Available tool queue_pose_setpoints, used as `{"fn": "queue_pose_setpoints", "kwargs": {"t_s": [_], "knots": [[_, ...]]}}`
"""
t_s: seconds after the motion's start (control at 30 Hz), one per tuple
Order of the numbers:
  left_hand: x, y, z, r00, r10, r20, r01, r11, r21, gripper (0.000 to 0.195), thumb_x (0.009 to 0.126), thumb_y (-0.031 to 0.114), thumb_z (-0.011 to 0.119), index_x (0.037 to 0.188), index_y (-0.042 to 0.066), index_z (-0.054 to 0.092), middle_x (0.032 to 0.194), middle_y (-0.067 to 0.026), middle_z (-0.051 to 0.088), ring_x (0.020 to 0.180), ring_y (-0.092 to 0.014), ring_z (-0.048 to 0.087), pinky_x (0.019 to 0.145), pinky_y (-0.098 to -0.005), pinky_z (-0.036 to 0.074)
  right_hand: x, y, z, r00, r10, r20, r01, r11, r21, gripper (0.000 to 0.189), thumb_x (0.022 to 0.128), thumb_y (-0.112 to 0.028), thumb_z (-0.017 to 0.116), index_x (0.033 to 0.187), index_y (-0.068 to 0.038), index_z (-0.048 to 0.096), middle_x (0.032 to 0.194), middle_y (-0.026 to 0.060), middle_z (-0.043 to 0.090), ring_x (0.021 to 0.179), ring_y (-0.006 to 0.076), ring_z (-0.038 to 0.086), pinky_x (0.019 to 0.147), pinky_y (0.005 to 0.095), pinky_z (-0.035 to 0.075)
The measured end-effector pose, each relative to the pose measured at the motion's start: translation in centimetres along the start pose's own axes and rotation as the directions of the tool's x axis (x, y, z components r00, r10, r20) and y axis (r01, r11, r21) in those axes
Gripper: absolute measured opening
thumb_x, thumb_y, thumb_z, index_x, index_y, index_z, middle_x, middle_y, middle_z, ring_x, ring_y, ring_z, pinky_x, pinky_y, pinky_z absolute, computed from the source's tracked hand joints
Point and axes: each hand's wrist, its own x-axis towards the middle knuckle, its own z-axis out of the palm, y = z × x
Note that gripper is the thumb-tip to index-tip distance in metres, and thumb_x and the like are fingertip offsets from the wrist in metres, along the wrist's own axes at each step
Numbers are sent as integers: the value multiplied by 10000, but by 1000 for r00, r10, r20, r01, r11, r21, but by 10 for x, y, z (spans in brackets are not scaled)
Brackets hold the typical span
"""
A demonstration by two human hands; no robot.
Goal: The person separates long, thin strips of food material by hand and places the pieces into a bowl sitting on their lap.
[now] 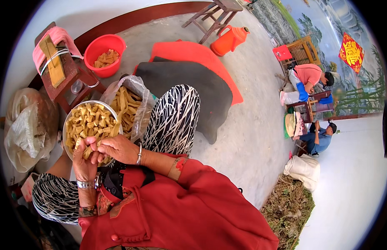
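Observation:
A round metal basin (66, 125), full of knotted yellowish-brown strips, sits by my lap. Over its near edge my left hand (85, 156) and my right hand (116, 149) meet, fingers touching. Between the fingertips is a yellowish strip piece (88, 152), partly hidden; both hands appear to hold it. Another flat strip (118, 125) rises from near my right hand along the basin's right rim. Beside the basin a clear plastic bag (142, 117) stands open, filled with longer flat strips (124, 106) of the same kind.
A red plastic tub (104, 72) holds cut pieces. Left of it, a small wooden bench (63, 82) carries a tied wooden block (52, 64) and pink towel. A filled plastic sack (30, 128) lies left. Dark and red mats (184, 90), an orange thermos (229, 40) and two seated people are farther right.

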Motion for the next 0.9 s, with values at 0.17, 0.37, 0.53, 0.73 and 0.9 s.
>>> {"fn": "queue_pose_setpoints", "kwargs": {"t_s": [0.17,0.37,0.53,0.73,0.9], "knots": [[-1,13,-16,999,29,-21,-30,997,-75,386,993,327,385,1133,1,536,847,-9,488,510,-63,354,541,-223,374,-14,-3,-12,1000,11,-3,-11,996,-91,315,927,-273,497,733,-29,538,608,112,555,574,305,574,529,373,430],[7,13,30,990,53,-133,-9,950,312,449,980,377,407,1160,-15,533,925,-38,514,522,-70,425,475,-223,403,-13,16,-18,992,-34,-118,4,968,-250,324,917,-314,516,748,-38,510,619,156,513,581,350,538,513,404,401],[12,10,19,966,-31,-258,136,907,398,237,929,266,558,932,34,604,554,37,455,372,-28,302,347,-187,300,-16,22,-17,989,-26,-147,-9,973,-232,316,916,-314,521,764,-38,519,630,158,525,595,350,542,520,402,402],[21,4,18,969,39,-244,83,878,471,140,906,177,585,907,38,585,560,43,420,384,-27,270,350,-189,265,-15,28,-15,990,19,-139,-34,994,-106,303,919,-304,517,786,-32,524,638,161,528,603,366,539,535,415,407],[16,6,-2,977,95,-192,-35,955,294,160,922,193,564,904,35,557,555,62,342,403,-23,239,352,-182,232,-15,11,-29,992,-53,-111,47,997,-61,282,912,-286,511,781,-37,522,653,156,537,632,373,545,548,423,411]]}}
